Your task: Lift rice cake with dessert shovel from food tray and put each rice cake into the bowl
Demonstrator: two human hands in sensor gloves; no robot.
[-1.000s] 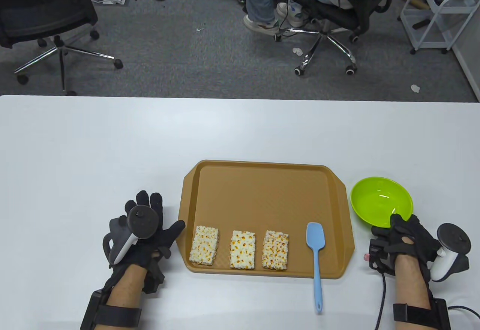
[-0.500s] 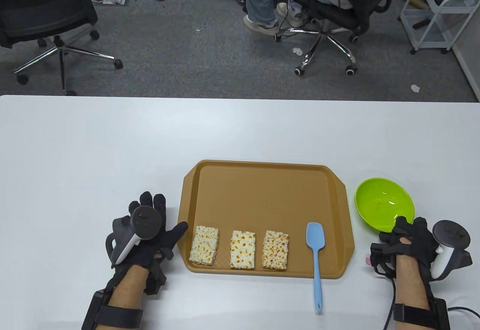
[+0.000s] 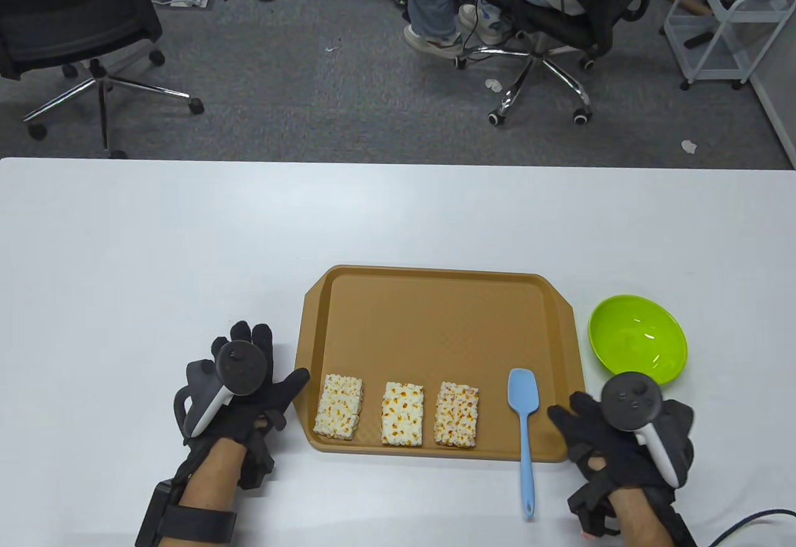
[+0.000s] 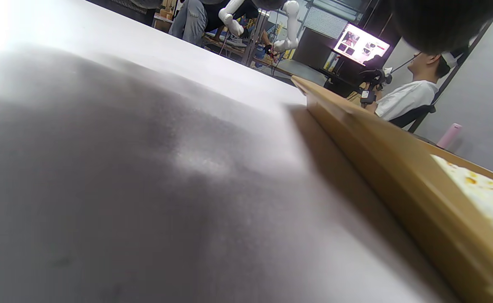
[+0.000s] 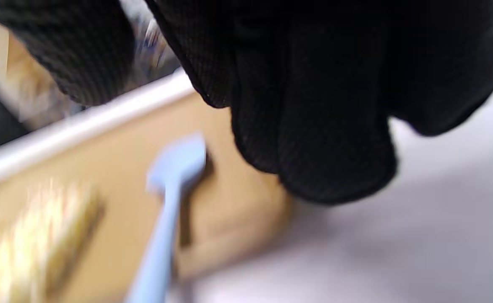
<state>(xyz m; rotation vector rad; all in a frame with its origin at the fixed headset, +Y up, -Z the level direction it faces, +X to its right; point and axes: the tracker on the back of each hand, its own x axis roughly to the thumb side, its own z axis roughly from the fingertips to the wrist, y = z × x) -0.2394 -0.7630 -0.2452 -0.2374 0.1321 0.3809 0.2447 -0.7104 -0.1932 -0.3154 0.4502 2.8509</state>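
the right hand (image 3: 622,441) has an open grip: fingers spread flat, palm down, holding nothing, its thumb reaching toward the dessert shovel (image 3: 525,429) but not yet touching it. half a second ago this hand was at the near rim of the bowl (image 3: 638,339); it has let go there and swung in to the food tray's (image 3: 435,323) near right corner, so the bowl looks placed and picking up the shovel seems to be the step in hand. the right wrist view is blurred, which fits a hand in motion. the left hand (image 3: 245,395) also has an open grip, fingers straight, resting on the worktop (image 3: 186,248) just left of the tray, barely shifted. the shovel lies with its blade on the tray and its handle over the near rim. three rice cakes (image 3: 398,413) sit in a row along the tray's near side, untouched; the bowl is empty.
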